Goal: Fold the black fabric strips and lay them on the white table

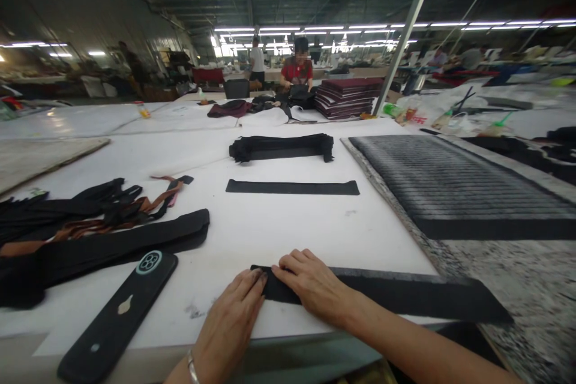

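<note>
A long black fabric strip (405,295) lies at the front of the white table, running right past its edge. My left hand (234,315) is on the strip's left end, fingers pressed together at the corner and thumb tip near the upper edge. Close beside it, my right hand (315,288) has curled fingers gripping the upper edge of the same strip. Parts of the strip under both hands are hidden. Farther up the table lies a single flat black strip (292,188) with raised corners. Behind that sits a stacked bundle of black strips (281,148).
At left are a dark phone (119,315), long black fabric pieces (135,243) and brown strips (153,201). Rows of black strips (472,180) cover a speckled board (531,288) at right. Across the table, a person in red (299,69) stands near stacked maroon pieces (346,98).
</note>
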